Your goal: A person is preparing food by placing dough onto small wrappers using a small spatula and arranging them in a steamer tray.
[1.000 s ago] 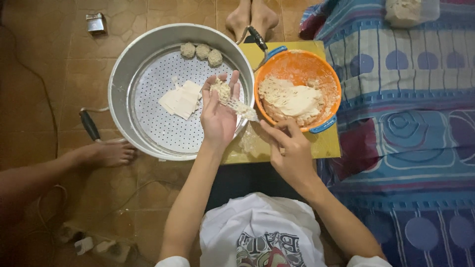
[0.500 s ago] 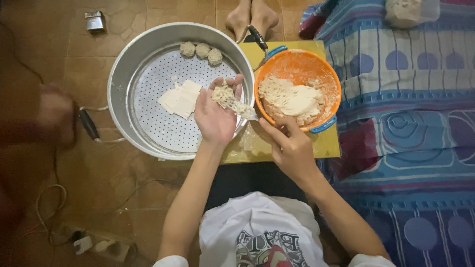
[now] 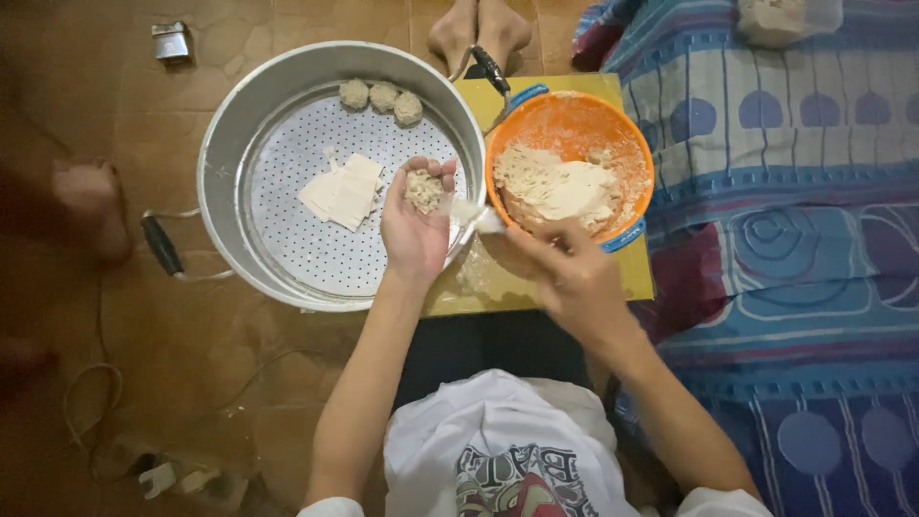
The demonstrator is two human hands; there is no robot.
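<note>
Left hand cupped palm-up, fingers curled narrow around a small filled dumpling, above the right edge of the perforated steamer tray. Right hand closed on a pale spoon, tip between tray and orange bowl of filling. In the tray: square wrappers near the middle, three finished dumplings at the far rim. Bowl on a yellow board on the tiled floor. Another person's blurred foot at the floor's left edge.

Left hand cupping a filled dumpling, right hand perhaps with spoon, beside orange bowl.
</note>
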